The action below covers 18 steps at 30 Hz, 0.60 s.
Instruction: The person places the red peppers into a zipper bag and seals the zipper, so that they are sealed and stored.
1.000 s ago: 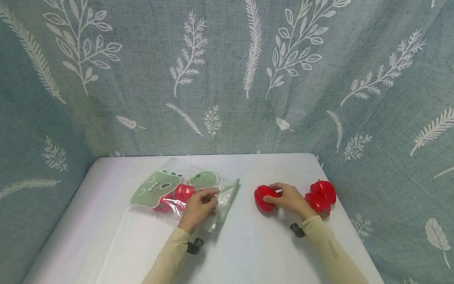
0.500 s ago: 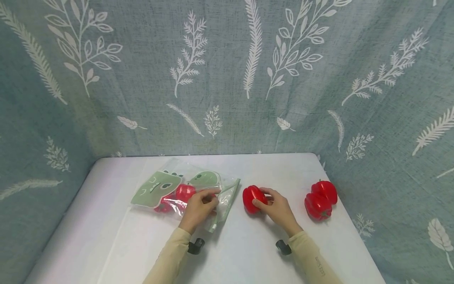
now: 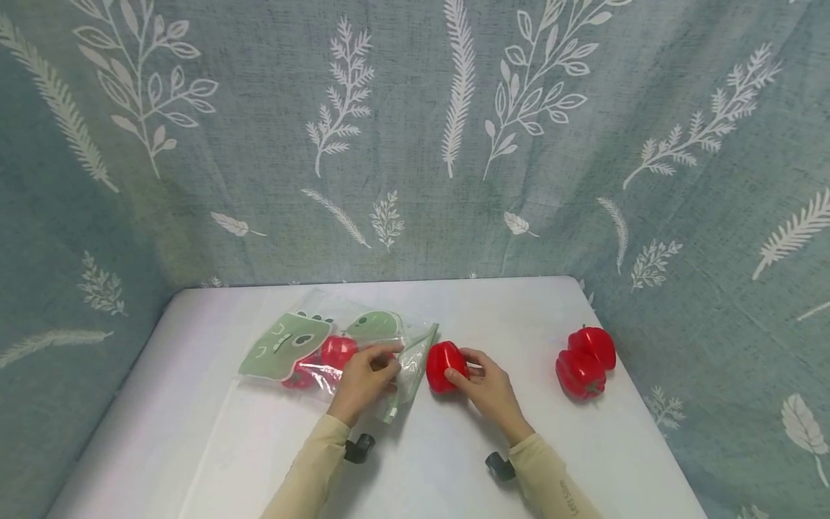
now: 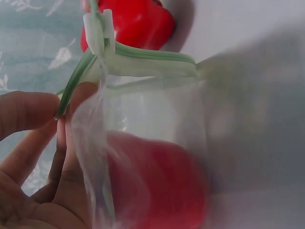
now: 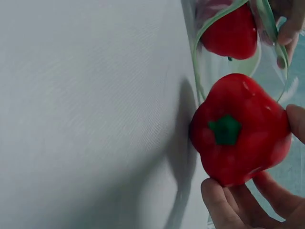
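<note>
Two peppers (image 3: 586, 361) wait at my right on the table (image 3: 454, 461); my right hand (image 3: 488, 386) grips a third pepper (image 3: 444, 365) at the bag (image 3: 324, 349) mouth, which my left hand (image 3: 363, 380) pinches open. Next, I judge, slide it in

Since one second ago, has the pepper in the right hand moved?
Yes. The held pepper moved left, away from the two peppers and up to the bag mouth.

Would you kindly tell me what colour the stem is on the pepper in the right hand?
Green, on the red pepper; the right wrist view shows it best.
</note>
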Each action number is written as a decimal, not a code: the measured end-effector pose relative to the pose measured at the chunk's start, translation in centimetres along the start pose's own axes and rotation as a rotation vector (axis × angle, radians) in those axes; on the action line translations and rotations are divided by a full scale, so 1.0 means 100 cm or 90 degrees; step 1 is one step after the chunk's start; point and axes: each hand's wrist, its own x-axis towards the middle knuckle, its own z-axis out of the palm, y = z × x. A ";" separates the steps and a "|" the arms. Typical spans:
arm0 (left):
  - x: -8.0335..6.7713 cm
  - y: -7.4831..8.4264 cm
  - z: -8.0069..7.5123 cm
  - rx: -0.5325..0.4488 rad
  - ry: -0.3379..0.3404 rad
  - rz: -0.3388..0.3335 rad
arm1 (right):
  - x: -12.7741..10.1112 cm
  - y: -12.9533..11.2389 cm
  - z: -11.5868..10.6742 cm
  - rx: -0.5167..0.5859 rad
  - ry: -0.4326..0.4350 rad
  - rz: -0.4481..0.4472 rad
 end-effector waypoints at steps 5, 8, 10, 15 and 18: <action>-0.001 0.002 0.002 0.006 -0.006 -0.005 | -0.003 -0.004 0.009 0.024 -0.010 -0.003; -0.002 0.004 0.001 0.012 -0.004 -0.002 | -0.004 -0.007 0.019 0.042 -0.014 -0.007; -0.002 0.003 0.001 0.024 0.001 0.002 | -0.004 -0.008 0.025 0.054 -0.020 -0.009; -0.002 0.001 0.002 0.047 0.008 0.010 | -0.005 -0.009 0.035 0.062 -0.029 -0.027; -0.003 0.000 0.001 0.056 0.010 0.012 | -0.005 -0.010 0.040 0.051 -0.028 -0.032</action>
